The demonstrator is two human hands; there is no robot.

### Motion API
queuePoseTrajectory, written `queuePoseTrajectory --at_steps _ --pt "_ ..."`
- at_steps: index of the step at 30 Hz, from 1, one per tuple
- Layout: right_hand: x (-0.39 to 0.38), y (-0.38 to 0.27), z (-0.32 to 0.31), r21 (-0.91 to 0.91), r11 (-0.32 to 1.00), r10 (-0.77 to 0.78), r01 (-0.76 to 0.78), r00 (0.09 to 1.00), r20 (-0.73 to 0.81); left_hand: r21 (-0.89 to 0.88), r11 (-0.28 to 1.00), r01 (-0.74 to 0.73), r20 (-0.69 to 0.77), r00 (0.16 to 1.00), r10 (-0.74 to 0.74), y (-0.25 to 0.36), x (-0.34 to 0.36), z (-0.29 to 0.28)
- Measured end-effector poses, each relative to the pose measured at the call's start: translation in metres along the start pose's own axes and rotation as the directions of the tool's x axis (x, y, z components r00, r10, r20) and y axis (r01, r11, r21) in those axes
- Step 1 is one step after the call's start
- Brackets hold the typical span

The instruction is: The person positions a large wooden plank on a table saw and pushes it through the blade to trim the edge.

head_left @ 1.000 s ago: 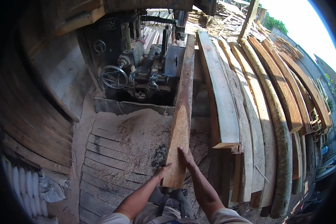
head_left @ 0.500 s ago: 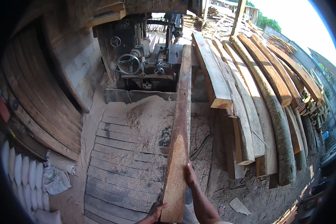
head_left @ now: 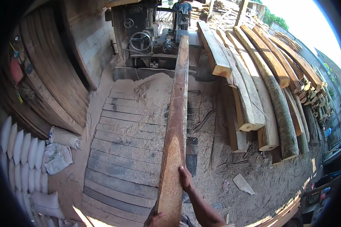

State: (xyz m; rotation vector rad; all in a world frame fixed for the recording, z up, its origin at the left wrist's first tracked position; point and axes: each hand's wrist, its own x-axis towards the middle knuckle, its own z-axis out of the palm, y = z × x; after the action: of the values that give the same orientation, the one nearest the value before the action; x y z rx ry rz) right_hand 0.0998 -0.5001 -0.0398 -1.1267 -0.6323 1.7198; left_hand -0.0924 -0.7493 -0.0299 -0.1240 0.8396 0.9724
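Observation:
A long wooden beam (head_left: 174, 128), reddish brown with a paler near end, stretches away from me. Its far end lies at the edge of the metal table (head_left: 191, 38) of a large dark sawing machine (head_left: 130, 28) with handwheels. My left hand (head_left: 155, 219) grips the beam's near end from the left side, its fingers partly hidden. Farther along, my right hand (head_left: 186, 179) holds the right side, palm and fingers pressed against the wood. The beam's underside is out of sight.
On the right rest several squared timbers (head_left: 219, 56) and a bark-covered log (head_left: 269, 87). Sawdust (head_left: 155, 87) heaps before the machine over slatted boards (head_left: 121, 159). Stacked white sacks (head_left: 26, 151) and leaning planks (head_left: 49, 72) line the left. Another person (head_left: 183, 13) stands behind the machine.
My view has shifted, so the machine and timber stack sit higher in the picture. Both hands still hold the beam. More of the person behind the machine shows.

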Motion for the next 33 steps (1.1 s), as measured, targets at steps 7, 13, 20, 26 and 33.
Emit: queuePoseTrajectory --at_steps 7,13,20,26,33 --pt "0.009 0.003 0.014 -0.152 0.987 0.043 -0.047 0.999 -0.032 0.419 0.908 0.030 0.028 0.999 -0.046 0.020 0.010 -0.010" --pt "0.077 -0.036 0.043 -0.142 0.990 -0.028 0.022 0.999 -0.037 0.507 0.861 -0.030 0.048 0.999 0.006 0.079 0.056 0.033" --pt "0.191 -0.100 0.054 -0.172 0.984 0.035 -0.041 0.999 -0.042 0.551 0.831 -0.075 0.059 0.997 0.050 0.161 0.151 0.097" --pt "0.292 -0.141 0.050 -0.144 0.987 0.059 -0.063 0.998 -0.032 0.600 0.787 -0.143 0.101 0.990 0.103 0.214 0.219 0.140" --pt "0.434 -0.189 0.043 -0.095 0.992 0.081 -0.084 0.996 -0.041 0.508 0.849 -0.145 0.139 0.987 0.085 0.286 0.335 0.193"
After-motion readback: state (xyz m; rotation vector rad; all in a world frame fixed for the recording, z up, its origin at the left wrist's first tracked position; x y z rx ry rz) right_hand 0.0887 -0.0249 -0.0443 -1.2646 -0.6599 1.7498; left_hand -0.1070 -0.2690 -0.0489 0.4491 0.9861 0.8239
